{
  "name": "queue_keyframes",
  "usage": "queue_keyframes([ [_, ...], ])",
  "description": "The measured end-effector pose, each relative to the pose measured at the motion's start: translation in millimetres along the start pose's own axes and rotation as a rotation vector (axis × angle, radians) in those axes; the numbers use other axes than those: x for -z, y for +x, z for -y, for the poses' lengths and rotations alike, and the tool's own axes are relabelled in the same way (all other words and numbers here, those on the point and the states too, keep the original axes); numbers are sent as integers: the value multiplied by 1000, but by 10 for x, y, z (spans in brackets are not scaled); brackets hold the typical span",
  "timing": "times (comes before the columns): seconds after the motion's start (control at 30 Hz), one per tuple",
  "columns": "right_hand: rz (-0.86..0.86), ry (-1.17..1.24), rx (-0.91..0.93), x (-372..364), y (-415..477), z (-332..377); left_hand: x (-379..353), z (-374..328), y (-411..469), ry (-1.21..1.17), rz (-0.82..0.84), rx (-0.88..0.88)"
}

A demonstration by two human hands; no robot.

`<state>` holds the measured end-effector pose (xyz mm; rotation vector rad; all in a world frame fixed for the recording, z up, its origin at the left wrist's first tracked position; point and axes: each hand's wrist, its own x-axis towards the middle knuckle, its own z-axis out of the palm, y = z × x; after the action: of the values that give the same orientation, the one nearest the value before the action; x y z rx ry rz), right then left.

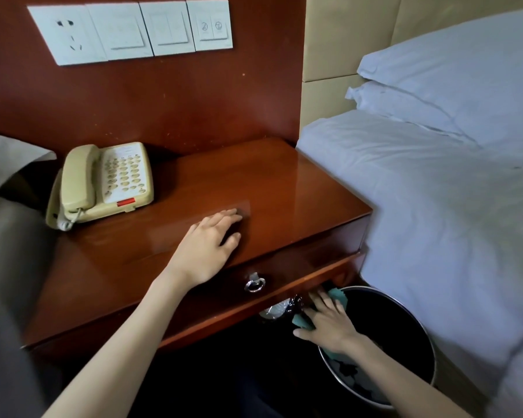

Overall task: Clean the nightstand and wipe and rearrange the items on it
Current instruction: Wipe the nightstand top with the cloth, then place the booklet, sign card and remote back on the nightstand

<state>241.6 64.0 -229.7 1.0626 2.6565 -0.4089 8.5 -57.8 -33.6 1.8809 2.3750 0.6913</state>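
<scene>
Far left, the beige telephone point(100, 182) sits tucked into the back corner of the worktop point(284, 182), handset in its cradle, and that leaves the broad glossy middle free for wiping. Above it a row of white wall switches point(133, 31) runs across the red panel. Now the left hand point(209, 245): it lies palm down near the front edge, fingers point(227, 215) straight and released, holding nothing, just resting on the wood. My read is that it braces the body while the other arm reaches low. Moving right, the ring pull point(254, 285) hangs on the closed drawer of the nightstand point(314, 236). Below it something crinkly and clear point(272, 312) glints in the shadow; I can't say what. And here's the action: the right hand point(329, 321) is down under the front edge, over the black waste bin point(390, 327), with a teal cloth point(302, 322) beneath it. The fingers lie over the cloth, lightly bent, thumb out to the side; cloth shows on both sides of the hand, so I take it as grasped, likely wiping the underside so dirt drops into the bin. Far right, the white bed point(435, 206) sits right beside the nightstand.
</scene>
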Motion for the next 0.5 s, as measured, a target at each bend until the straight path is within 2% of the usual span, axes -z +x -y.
queue_keyframes([
  [0.33, 28, 194, 49, 554, -269, 43, 38, -61, -58, -22, -31, -2],
  [0.5, -12, 336, 179, 1153, -464, 135, 113, -101, -142, 19, -114, -63],
])
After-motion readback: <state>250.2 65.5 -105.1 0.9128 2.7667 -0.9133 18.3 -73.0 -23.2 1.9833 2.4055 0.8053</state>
